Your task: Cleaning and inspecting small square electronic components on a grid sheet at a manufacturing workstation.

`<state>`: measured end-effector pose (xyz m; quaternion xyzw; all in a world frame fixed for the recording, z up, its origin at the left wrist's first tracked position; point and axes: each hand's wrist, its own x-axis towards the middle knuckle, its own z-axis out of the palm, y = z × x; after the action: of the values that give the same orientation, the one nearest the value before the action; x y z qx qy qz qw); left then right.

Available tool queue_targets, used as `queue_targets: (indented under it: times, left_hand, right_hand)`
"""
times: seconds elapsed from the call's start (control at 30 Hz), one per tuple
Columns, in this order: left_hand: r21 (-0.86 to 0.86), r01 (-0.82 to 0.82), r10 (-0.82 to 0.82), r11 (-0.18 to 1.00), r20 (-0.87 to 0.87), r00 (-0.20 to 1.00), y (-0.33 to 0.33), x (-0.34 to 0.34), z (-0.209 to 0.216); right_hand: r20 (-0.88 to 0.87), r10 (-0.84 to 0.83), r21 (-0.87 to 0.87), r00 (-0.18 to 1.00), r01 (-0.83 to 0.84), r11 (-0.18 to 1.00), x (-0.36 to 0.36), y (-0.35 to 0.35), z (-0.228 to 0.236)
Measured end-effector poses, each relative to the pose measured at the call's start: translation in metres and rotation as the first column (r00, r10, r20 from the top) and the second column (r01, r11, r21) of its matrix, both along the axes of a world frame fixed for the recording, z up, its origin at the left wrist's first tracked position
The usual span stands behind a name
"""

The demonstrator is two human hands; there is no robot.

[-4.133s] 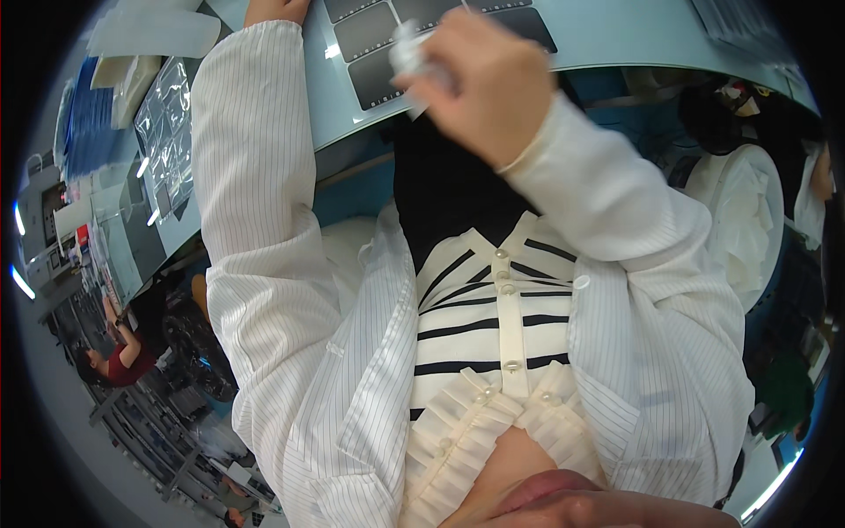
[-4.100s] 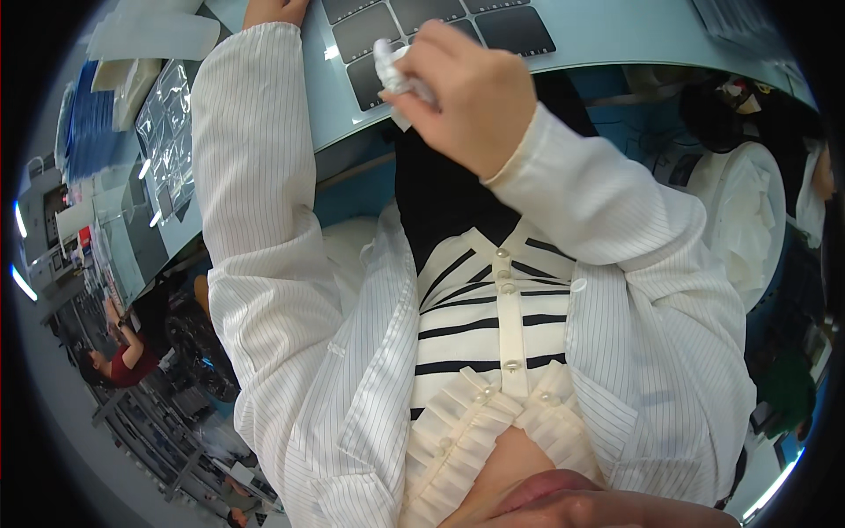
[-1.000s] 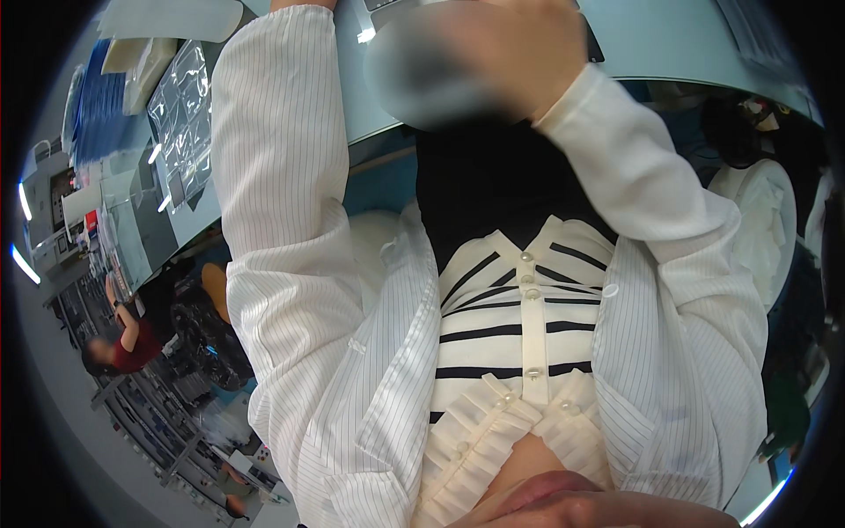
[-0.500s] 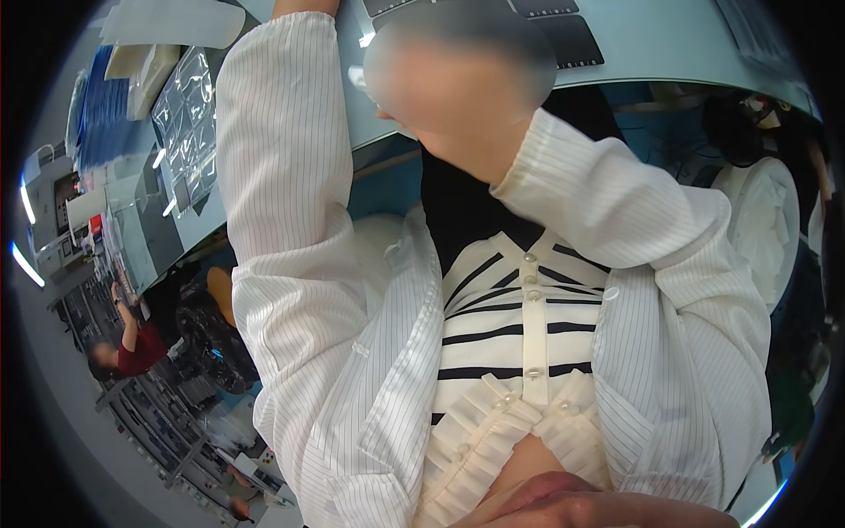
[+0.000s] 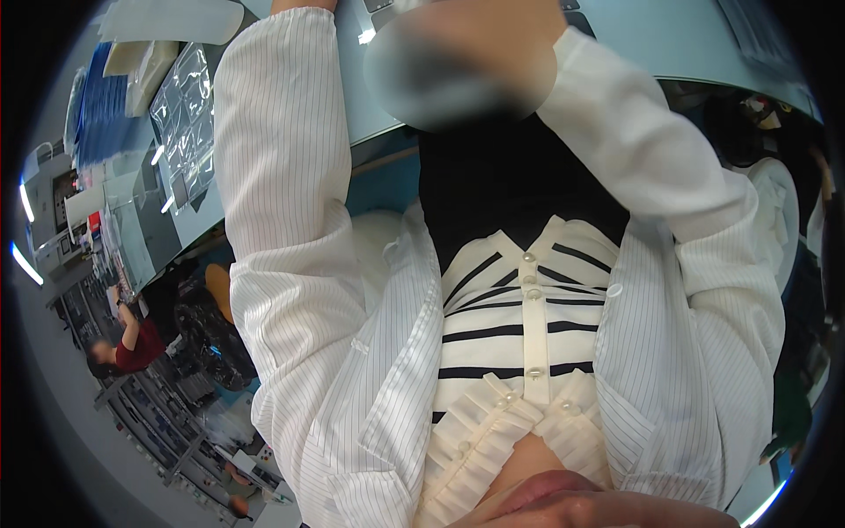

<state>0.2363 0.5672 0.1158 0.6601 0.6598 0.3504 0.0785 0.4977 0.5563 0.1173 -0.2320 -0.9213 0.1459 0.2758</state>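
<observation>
My left forearm in a white pinstriped sleeve [image 5: 282,106] reaches up past the table edge. Only the wrist [image 5: 304,4] shows at the top border, and the left hand lies outside the picture. Over the table [image 5: 629,48], my right hand [image 5: 510,26] is near the top border, its fingers hidden by a blurred oval patch. Whether it holds anything cannot be made out. Close beside it, partly covered, lie dark flat pieces [image 5: 576,25] on the pale table top.
On the left of the table sit a clear plastic blister tray [image 5: 187,123], a stack of blue sheets [image 5: 110,110] and translucent white sheets [image 5: 172,22]. A black plastic bag [image 5: 211,330] is below. Further off, a person in dark red [image 5: 141,343] works. A white round bin [image 5: 770,229] stands right.
My right hand and forearm have moved up and away from my body, further over the table, covering more of the dark pieces. The left arm has hardly shifted.
</observation>
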Motion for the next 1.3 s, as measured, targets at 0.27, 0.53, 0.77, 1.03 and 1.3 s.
queue_targets:
  times: [0.27, 0.53, 0.77, 1.03, 1.3]
  left_hand:
    - [0.036, 0.005, -0.002, 0.999, -0.080, 0.997, 0.000, -0.006, -0.003]
    - [0.066, 0.041, -0.033, 0.997, -0.120, 0.992, -0.002, -0.013, -0.003]
    - [0.045, 0.029, -0.026, 0.999, -0.072, 0.997, -0.014, -0.017, -0.001]
    - [0.035, 0.007, -0.003, 0.999, -0.102, 0.995, -0.012, -0.017, -0.002]
    - [0.032, 0.010, -0.008, 0.999, -0.052, 0.999, -0.010, -0.013, -0.003]
  right_hand:
    - [0.068, 0.015, -0.368, 0.998, 0.011, 0.930, -0.004, -0.012, 0.027]
    - [-0.232, 0.037, -0.054, 0.972, -0.051, 0.997, -0.004, 0.004, 0.034]
    - [-0.174, 0.154, -0.059, 0.973, -0.167, 0.984, 0.012, -0.014, 0.030]
    - [-0.338, 0.255, 0.254, 0.906, -0.173, 0.952, 0.016, -0.023, 0.012]
    - [-0.245, 0.158, -0.034, 0.957, -0.172, 0.985, 0.015, -0.019, 0.019]
